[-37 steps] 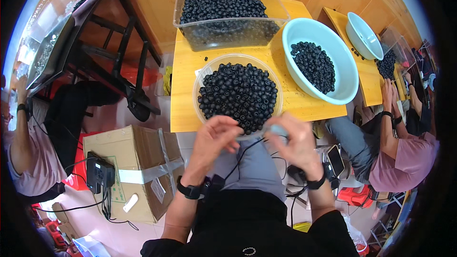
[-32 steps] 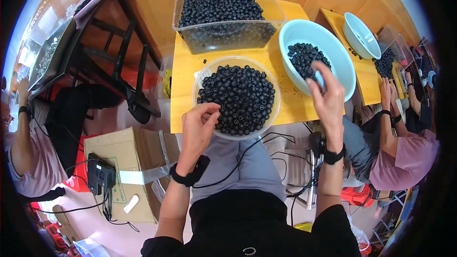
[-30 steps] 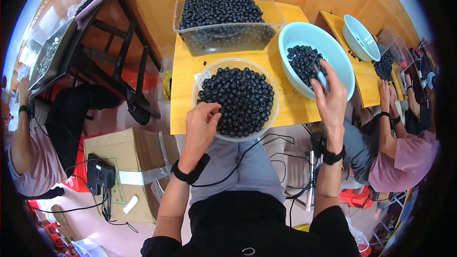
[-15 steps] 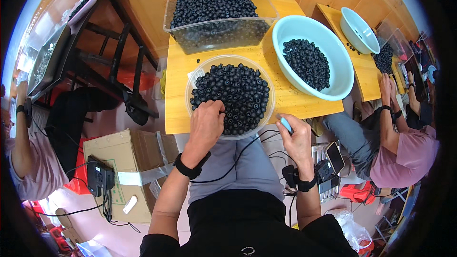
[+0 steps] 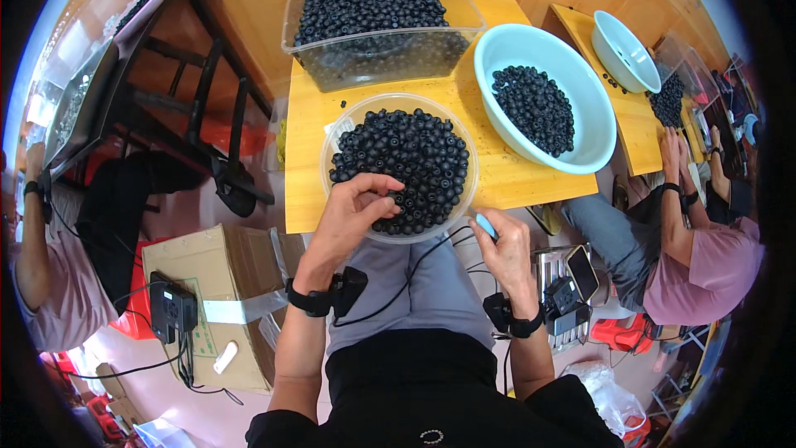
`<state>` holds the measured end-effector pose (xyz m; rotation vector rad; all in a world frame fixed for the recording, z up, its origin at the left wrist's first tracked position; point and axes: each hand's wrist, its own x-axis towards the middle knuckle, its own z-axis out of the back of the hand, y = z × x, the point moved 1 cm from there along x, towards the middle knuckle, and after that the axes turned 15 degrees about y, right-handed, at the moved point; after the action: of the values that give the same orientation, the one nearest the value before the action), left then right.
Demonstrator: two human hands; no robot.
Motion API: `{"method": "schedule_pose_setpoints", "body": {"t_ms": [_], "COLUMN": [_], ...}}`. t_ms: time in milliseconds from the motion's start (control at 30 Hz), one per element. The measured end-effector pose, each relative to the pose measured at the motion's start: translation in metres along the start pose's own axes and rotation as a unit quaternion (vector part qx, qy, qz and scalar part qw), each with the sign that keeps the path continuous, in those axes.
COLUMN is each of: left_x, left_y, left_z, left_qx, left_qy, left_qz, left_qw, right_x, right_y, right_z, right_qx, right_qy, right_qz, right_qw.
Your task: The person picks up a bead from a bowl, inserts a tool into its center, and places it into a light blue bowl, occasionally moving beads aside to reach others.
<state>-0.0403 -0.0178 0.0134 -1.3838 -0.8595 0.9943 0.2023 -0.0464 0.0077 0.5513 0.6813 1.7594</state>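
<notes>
Small round black beads with holes [image 5: 423, 153] fill a clear round tub [image 5: 470, 168] at the front of the yellow table. Over its near left part is my left hand [image 5: 358, 206], thumb and fingertips bent together at a black bead [image 5: 397, 197]. The fingers partly hide that bead. My right hand [image 5: 506, 247], right of the tub at the table's front edge, is closed round a small tool with a light blue handle [image 5: 487, 226]. The tool's working end is too small to make out.
Behind the tub stands a clear rectangular bin [image 5: 365, 75] of black beads. To the right is a light blue basin [image 5: 593, 129] with more beads. A cardboard box [image 5: 236, 282] is at lower left. Cables cross near my lap, and people sit on both sides.
My left hand has turned so that thumb and forefinger show, and has lifted slightly from the beads. My right hand has shifted a little left, with the blue handle still in it.
</notes>
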Motion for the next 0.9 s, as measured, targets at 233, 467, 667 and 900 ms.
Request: {"method": "schedule_pose_setpoints", "body": {"t_ms": [233, 467, 667, 900], "left_x": [-0.012, -0.010, -0.013, -0.013], "left_y": [0.021, 0.018, 0.024, 0.021], "left_z": [-0.008, -0.027, -0.027, -0.028], "left_qx": [-0.431, -0.549, -0.538, -0.533], "left_qy": [0.103, 0.098, 0.111, 0.123], "left_qz": [-0.011, 0.007, -0.002, -0.001], "left_qw": [0.897, 0.830, 0.836, 0.837], "right_x": [0.004, 0.010, 0.012, 0.015], "right_y": [0.029, 0.045, 0.057, 0.058], "right_z": [0.006, -0.004, -0.005, -0.002], "right_qx": [0.103, 0.091, 0.061, 0.035], "right_qy": [0.050, 0.068, 0.110, 0.119], "right_qz": [0.000, 0.108, 0.129, 0.148], "right_qw": [0.993, 0.988, 0.984, 0.981]}}
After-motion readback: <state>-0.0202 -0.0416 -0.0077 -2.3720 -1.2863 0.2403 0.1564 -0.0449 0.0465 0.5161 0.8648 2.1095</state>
